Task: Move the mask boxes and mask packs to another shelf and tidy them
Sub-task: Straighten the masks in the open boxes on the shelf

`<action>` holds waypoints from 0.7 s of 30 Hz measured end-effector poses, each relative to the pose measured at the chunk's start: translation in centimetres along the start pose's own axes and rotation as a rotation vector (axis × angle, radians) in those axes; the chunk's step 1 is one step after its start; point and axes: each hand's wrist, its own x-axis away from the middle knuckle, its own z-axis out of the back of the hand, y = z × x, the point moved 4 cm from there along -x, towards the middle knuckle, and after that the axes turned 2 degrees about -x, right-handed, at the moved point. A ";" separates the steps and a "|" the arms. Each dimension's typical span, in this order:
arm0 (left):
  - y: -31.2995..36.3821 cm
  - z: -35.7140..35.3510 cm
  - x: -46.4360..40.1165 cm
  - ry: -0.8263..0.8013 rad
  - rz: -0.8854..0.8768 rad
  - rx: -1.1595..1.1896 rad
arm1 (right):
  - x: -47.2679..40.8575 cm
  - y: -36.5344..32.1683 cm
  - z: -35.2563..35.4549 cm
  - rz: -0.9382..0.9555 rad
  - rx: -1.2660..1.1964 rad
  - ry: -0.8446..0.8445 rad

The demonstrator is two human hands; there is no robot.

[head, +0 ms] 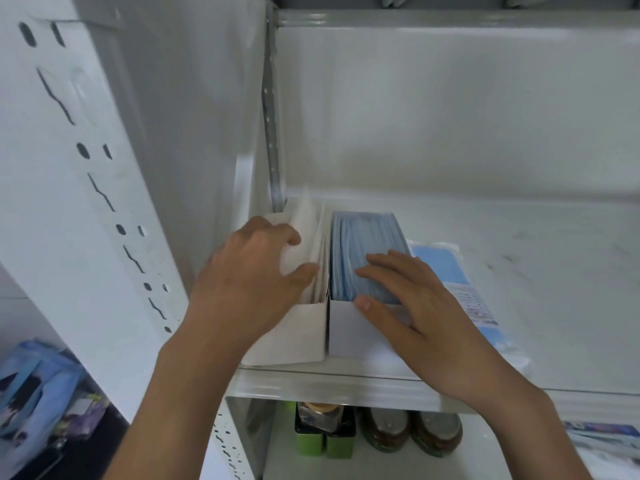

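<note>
White masks (pixel 304 233) were gripped by the curled left hand (pixel 252 271) in the left box (pixel 294 334). Blue masks (pixel 363 244) in the right box (pixel 356 334) were pressed by the flat-fingered right hand (pixel 415 306). A mask pack (pixel 450 268) lay beside them on the shelf (pixel 519 237).

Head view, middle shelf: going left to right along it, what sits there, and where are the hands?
Perforated upright → left hand on the white masks → white-mask box → blue-mask box with the right hand resting on it → flat blue mask pack → bare shelf.
</note>
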 end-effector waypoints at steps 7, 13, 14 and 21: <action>0.0 -0.3 2.6 0.113 -0.243 0.148 | -1.3 -2.9 0.7 0.089 0.151 0.039; -0.2 -0.5 2.3 0.004 -0.213 0.115 | -4.9 -6.3 -1.4 0.175 0.295 -0.167; -0.3 -0.2 2.3 0.035 -0.198 0.134 | -5.4 -6.3 -1.7 0.159 0.328 -0.191; 0.0 0.5 1.9 0.114 -0.055 -0.033 | -8.9 -7.0 -2.3 0.086 0.501 -0.068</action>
